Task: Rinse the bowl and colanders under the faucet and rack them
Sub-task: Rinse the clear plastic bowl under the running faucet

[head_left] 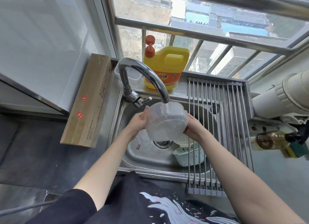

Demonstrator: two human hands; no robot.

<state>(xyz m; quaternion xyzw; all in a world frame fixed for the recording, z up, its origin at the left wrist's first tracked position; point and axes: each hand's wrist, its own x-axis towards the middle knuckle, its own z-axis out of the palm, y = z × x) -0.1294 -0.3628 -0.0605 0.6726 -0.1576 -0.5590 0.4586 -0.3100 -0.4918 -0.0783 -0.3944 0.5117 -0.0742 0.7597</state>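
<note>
I am holding the clear bowl (164, 121) between both hands, left hand (138, 123) and right hand (194, 128) each curled round a side wall. It is sitting tilted under the faucet (142, 76), water running onto it. To rinse well, I judge it needs slow turning. Colanders (189, 155) are waiting in the sink (133, 158), partly under the rack (222, 123).

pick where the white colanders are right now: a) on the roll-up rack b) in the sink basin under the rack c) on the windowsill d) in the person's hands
b: the white colanders lie in the sink, partly beneath the bars of the rack, while both hands hold the clear bowl under the faucet.
</note>
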